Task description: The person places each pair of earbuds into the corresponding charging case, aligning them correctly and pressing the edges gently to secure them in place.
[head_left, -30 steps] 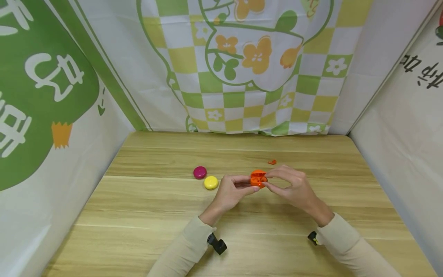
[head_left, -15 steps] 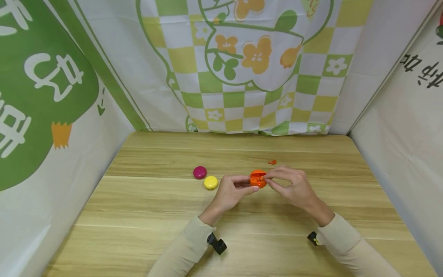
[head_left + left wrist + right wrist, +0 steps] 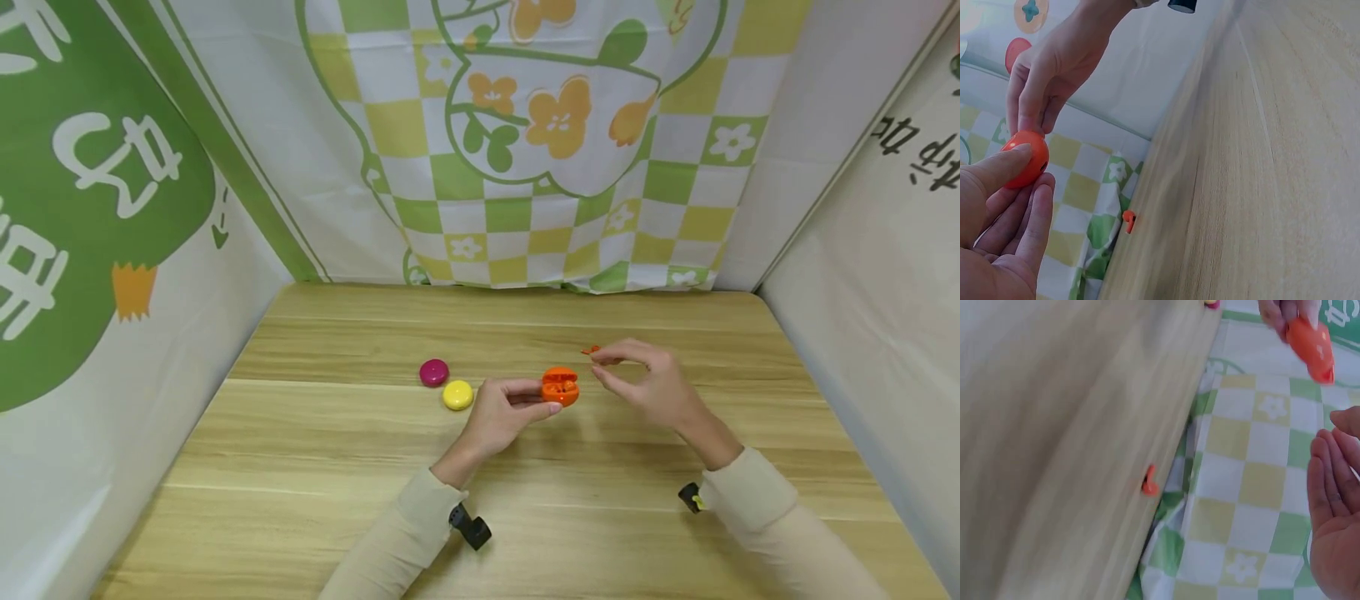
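Note:
My left hand [image 3: 501,418] holds an orange earbud charging case [image 3: 560,388] above the table, thumb on one side and fingers on the other. Its lid stands up, and at least one orange earbud [image 3: 567,387] sits inside. To the right of the case is my right hand [image 3: 651,385], with thumb and fingertips apart and nothing between them. A loose orange earbud [image 3: 1150,482] lies on the table, just beyond the right fingertips in the head view. In the left wrist view the case [image 3: 1030,164] shows mostly its rounded outside.
A round magenta case [image 3: 433,372] and a round yellow case [image 3: 457,395] lie on the wooden table [image 3: 337,467], left of the left hand. Checked cloth [image 3: 525,217] hangs at the table's back edge, with printed cloth walls on both sides.
My right hand has let go of an earbud at the case and moved right, toward the loose earbud. The left hand keeps the case nearly in place.

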